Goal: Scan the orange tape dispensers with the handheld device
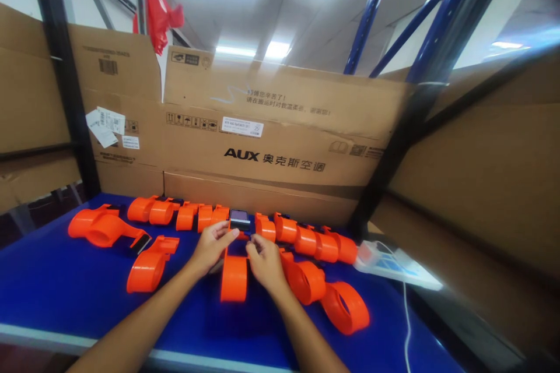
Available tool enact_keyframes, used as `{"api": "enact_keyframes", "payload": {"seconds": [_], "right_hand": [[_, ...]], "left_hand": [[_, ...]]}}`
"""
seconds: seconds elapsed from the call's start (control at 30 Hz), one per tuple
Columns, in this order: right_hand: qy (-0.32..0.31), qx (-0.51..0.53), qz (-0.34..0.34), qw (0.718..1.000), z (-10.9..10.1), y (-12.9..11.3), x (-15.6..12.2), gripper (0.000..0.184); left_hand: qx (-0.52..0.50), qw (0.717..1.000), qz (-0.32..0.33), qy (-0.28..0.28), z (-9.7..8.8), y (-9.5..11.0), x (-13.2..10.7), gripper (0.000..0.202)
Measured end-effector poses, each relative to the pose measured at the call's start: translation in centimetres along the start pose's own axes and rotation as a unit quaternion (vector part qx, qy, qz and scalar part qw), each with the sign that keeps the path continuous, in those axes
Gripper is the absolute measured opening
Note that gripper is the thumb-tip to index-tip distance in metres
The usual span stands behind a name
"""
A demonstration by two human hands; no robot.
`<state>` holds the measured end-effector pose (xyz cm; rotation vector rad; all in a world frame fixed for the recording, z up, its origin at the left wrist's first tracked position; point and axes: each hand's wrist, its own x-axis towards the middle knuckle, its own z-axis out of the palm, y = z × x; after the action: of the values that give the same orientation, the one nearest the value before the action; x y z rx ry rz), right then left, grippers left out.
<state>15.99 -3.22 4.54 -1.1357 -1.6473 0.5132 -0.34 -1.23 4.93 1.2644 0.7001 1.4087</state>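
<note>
Cardboard [196,148] behind blue table [196,326]; orange holders [146,273] flanking; hands [212,249] curled, gripping centre holder [234,280]

The glossy orange holder [234,280] has its ring end nearest.

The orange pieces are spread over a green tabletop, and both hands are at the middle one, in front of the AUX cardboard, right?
Not quite: the head view shows a blue tabletop, not green. The rest holds: orange pieces are spread over it, and the left hand and right hand are at the middle one, before the AUX cardboard.
</note>
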Motion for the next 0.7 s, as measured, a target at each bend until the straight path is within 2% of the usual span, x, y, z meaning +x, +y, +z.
{"api": "enact_keyframes", "payload": {"seconds": [0.23, 0.47, 0.57, 0.7], "right_hand": [[0.003, 0.013, 0.010, 1.000, 0.27, 0.83, 0.15, 0.025], [-0.014, 0.051, 0.023, 0.998, 0.42, 0.94, 0.31, 0.025], [-0.015, 0.063, 0.030, 0.997, 0.53, 0.91, 0.17, 0.023], [-0.006, 0.062, 0.028, 0.998, 0.59, 0.67, -0.14, 0.023]], "left_hand": [[0.000, 1.000, 0.015, -0.015, 0.03, 0.22, -0.11, 0.041], [0.000, 1.000, 0.015, 0.001, 0.03, 0.68, -0.24, 0.041], [-0.041, 0.999, -0.011, 0.008, 0.07, 0.66, -0.44, 0.041], [-0.113, 0.992, -0.035, 0.050, -0.30, 0.64, -0.64, 0.039]]}}
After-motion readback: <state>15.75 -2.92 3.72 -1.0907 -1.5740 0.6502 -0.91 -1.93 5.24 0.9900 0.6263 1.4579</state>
